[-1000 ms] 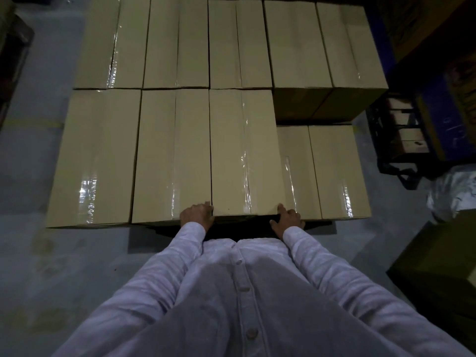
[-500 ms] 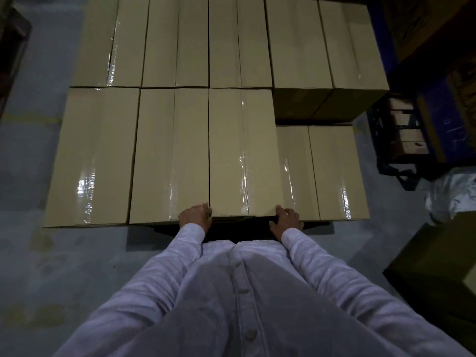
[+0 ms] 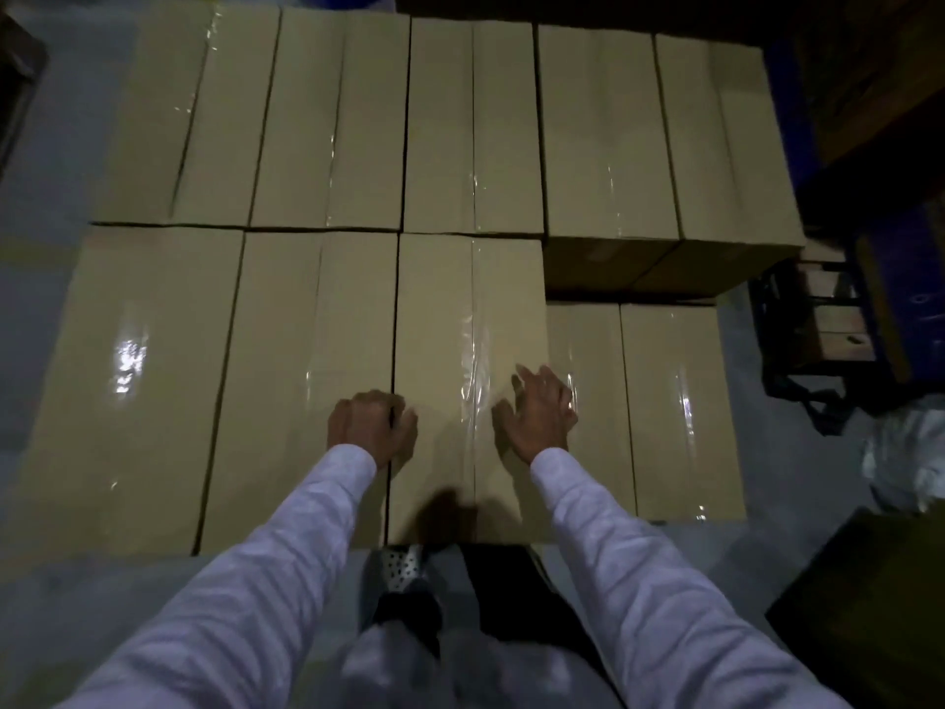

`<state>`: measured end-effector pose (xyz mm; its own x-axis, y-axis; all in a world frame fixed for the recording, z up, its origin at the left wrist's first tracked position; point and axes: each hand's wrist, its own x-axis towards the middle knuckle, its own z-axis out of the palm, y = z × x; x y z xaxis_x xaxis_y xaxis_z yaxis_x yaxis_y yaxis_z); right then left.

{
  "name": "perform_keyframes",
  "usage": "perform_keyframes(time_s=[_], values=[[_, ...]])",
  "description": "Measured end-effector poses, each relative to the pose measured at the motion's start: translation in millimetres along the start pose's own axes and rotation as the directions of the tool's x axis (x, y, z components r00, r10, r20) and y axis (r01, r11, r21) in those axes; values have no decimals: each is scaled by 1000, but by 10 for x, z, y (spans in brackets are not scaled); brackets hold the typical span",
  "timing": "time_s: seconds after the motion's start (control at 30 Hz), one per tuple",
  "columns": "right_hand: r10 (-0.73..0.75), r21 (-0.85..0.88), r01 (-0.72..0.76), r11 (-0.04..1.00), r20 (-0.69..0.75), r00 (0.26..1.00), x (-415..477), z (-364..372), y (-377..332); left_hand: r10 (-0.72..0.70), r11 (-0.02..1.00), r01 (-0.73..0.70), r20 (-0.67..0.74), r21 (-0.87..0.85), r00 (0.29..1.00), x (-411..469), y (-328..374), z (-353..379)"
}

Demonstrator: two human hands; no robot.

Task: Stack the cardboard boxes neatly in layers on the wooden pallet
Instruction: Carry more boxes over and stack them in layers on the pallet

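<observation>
Tan taped cardboard boxes fill the stack in two rows. The near row's upper layer holds three boxes; the rightmost of them lies under both hands. My left hand rests curled on its top at the seam with the neighbouring box. My right hand lies flat with fingers spread near its right edge. To the right, two lower-layer boxes show their tops one level down. The pallet itself is hidden under the boxes.
The far row carries several boxes at the upper level. A dark crate or cart stands right of the stack, a plastic-wrapped bundle below it, and a dark box at near right. Grey concrete floor lies to the left.
Both hands moved from the box's near bottom edge up onto its top. The view came closer to the stack, and the box now sits flush with its row.
</observation>
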<state>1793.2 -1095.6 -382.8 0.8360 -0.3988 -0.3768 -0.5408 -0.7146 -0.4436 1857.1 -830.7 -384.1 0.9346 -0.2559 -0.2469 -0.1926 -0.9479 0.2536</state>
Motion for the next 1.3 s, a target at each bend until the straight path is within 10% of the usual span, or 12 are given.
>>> perform_keyframes(time_s=[0.4,0.9,1.3], values=[[-255,109,298,948,-298,920,2551,-379,-404,-4,1000,-5,-386,-22,922,2647,19,-7],[-55,444,269,855,-437,898,2748,-71,-406,-22,999,36,-445,22,895,2787,-66,189],[-38,395,239,887,-453,891,2764,-31,-420,-22,1000,28,-404,9,914,2769,-47,162]])
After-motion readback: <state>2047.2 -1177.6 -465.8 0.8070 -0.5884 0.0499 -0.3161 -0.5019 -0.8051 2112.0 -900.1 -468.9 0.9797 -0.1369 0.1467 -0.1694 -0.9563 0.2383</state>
